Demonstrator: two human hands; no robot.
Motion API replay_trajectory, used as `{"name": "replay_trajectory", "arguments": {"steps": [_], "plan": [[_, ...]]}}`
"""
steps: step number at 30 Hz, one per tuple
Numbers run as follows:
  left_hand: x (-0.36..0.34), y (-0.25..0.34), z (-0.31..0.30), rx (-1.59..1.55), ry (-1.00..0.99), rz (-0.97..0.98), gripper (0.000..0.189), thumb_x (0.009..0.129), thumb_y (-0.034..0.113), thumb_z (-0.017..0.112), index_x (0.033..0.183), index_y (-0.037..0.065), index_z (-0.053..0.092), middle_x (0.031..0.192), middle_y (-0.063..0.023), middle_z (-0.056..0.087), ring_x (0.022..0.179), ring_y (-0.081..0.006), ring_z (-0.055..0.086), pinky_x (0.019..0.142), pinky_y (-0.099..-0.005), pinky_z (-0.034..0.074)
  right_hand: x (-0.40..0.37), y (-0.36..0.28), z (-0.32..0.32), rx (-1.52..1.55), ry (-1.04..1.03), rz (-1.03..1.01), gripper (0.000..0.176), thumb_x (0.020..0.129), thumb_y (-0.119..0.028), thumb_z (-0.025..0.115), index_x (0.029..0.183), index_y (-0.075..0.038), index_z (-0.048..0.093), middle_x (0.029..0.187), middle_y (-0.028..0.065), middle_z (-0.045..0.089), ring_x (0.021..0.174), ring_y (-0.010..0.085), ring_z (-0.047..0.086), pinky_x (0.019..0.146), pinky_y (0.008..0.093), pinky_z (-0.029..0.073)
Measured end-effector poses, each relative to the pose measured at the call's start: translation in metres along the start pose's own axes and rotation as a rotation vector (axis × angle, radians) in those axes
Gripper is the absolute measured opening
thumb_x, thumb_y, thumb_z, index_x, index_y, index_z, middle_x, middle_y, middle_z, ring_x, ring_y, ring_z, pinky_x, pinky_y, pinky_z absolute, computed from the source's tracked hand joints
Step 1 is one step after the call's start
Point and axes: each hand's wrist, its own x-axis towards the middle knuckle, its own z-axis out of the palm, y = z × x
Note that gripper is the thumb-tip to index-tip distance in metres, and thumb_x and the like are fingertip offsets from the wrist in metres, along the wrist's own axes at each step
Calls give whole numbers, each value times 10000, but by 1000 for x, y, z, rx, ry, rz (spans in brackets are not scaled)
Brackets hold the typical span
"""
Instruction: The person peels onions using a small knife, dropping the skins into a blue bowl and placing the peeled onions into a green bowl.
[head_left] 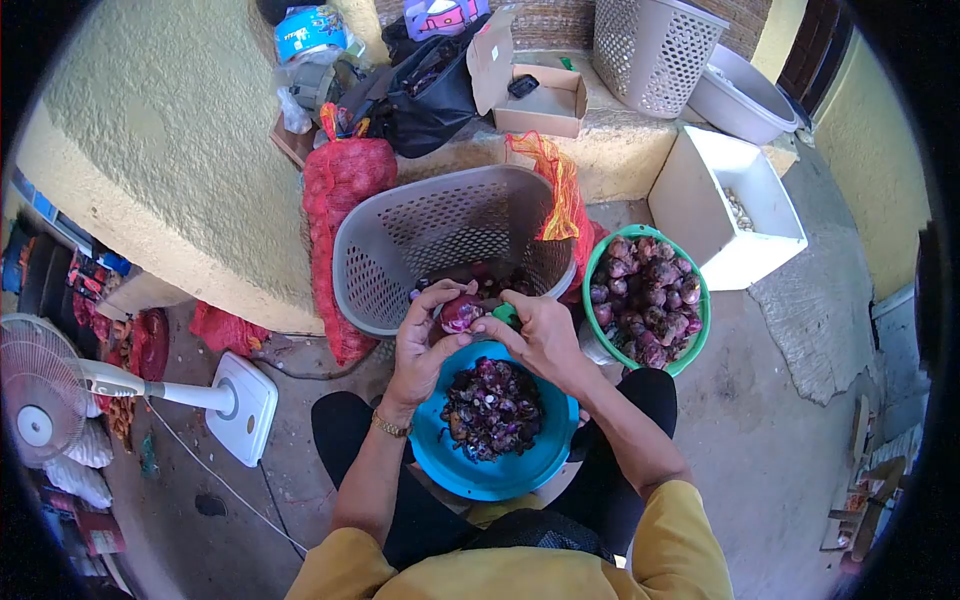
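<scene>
A red onion (462, 314) is held in my left hand (425, 335), its fingers curled around it above the blue basin. My right hand (540, 335) is closed around a small green object (506, 316), perhaps a handle; the rest of it is hidden. The right thumb reaches to the onion's side. Below both hands, between my knees, the blue basin (552, 440) holds a heap of dark onion skins and trimmings (492, 408). Just beyond my hands stands a grey perforated basket (365, 260) with several onions in its bottom. To the right, a green-rimmed basket (706, 320) is full of purple onions (650, 295).
Red mesh sacks (345, 200) lean left of the grey basket. A white box (700, 195) stands at the back right. On the left is a white fan (45, 400), its cord crossing the floor. A ledge behind carries an open cardboard box (545, 100) and a black bag (430, 110).
</scene>
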Motion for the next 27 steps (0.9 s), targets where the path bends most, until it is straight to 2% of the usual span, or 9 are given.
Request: {"name": "replay_trajectory", "arguments": {"steps": [8,11,13,17,19,27], "plan": [[-2,1,3,67,34,52,499,840,-25,725,1289,42,519,1330,-94,452,1356,-312,462,1122,-396,389,-1,1,7,68,-16,27,443,880,-424,720,744,-31,567,584,165,562,580,399,598,515,455,434],[-3,-2,3,101,39,86,495,842,-23,727,1284,45,515,1331,-94,451,1349,-311,470,1121,-396,391,-3,10,15,156,-27,31,430,898,-401,710,753,-24,561,574,161,543,523,365,556,505,438,418],[-4,-3,4,100,52,89,500,837,-30,730,1278,47,508,1331,-96,454,1345,-308,473,1126,-399,389,-4,19,23,316,-127,90,299,949,-270,681,890,11,598,603,55,516,566,116,466,524,320,396],[-4,-5,4,87,53,99,503,831,-41,731,1269,51,502,1340,-102,454,1348,-306,469,1129,-402,391,-6,21,36,508,-53,77,373,952,-346,672,813,-11,584,554,82,494,512,140,451,487,357,380],[-4,-6,3,151,40,141,505,826,-54,730,1262,52,500,1354,-110,453,1352,-308,465,1128,-409,395,-5,20,35,526,-54,57,345,969,-325,654,843,-8,601,560,60,494,549,94,449,492,339,381],[-2,-8,-1,27,-28,82,519,806,-81,728,1258,58,513,1356,-127,484,1323,-310,495,1090,-411,451,-4,21,28,490,-76,110,326,969,-335,647,909,-18,693,582,76,531,552,103,451,503,335,399]]}}
